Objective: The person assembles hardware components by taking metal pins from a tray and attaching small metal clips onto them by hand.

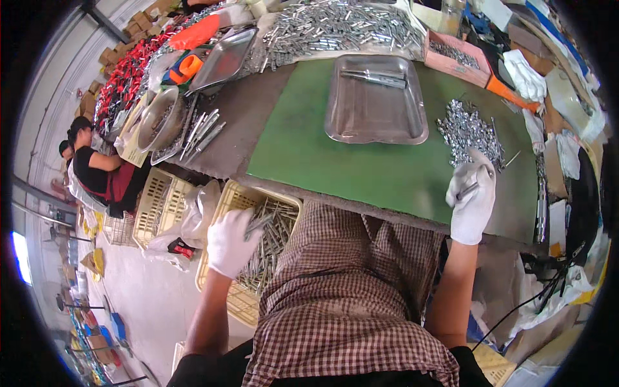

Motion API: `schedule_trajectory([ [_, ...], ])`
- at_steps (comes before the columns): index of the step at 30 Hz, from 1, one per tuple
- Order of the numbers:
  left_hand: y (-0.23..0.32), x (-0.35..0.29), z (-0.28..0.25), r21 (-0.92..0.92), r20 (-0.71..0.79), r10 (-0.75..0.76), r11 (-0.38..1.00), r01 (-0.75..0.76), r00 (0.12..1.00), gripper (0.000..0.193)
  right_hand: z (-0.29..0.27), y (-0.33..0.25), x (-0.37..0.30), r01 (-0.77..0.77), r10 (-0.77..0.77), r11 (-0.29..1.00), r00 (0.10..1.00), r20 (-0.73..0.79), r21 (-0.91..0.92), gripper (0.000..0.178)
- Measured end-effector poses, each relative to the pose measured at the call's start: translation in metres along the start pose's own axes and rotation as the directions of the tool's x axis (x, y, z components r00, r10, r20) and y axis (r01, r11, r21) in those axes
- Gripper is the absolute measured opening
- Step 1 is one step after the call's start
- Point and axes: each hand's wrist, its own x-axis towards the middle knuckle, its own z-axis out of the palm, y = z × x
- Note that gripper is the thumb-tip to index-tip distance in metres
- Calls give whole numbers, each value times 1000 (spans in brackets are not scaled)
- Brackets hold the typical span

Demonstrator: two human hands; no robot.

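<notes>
My left hand [230, 242], in a white glove, is over a yellow plastic crate [293, 201] of long metal rods [274, 232]. Its fingers are closed around a short silver metal tube [259, 226]. At the right of the green table mat [290, 142], my gloved right hand [474, 193] grips another metal tube [467, 191], partly hidden by the fingers. Just beyond that hand lies a pile of small shiny metal parts [465, 129]. A steel tray [377, 119] sits on the mat with a few metal tubes [380, 77] at its far end.
A large heap of metal pieces [342, 29] covers the far side. A pink box [456, 59] of small parts stands at the back right. To the left are a metal bowl [161, 122], loose rods [203, 132] and a tilted tray [225, 59]. A person [97, 164] sits further left.
</notes>
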Motion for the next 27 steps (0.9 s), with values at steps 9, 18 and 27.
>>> schedule_trajectory([
  [9,109,95,-12,-156,-499,375,848,-507,781,33,1,3,-2,-79,108,934,992,66,-349,23],
  [18,153,184,41,-96,-485,563,727,-680,669,14,-2,15,-6,1,-5,891,1000,-7,-453,19],
  [27,134,229,0,-279,-345,695,566,-776,631,21,-2,16,-6,22,-37,835,999,-17,-550,15],
])
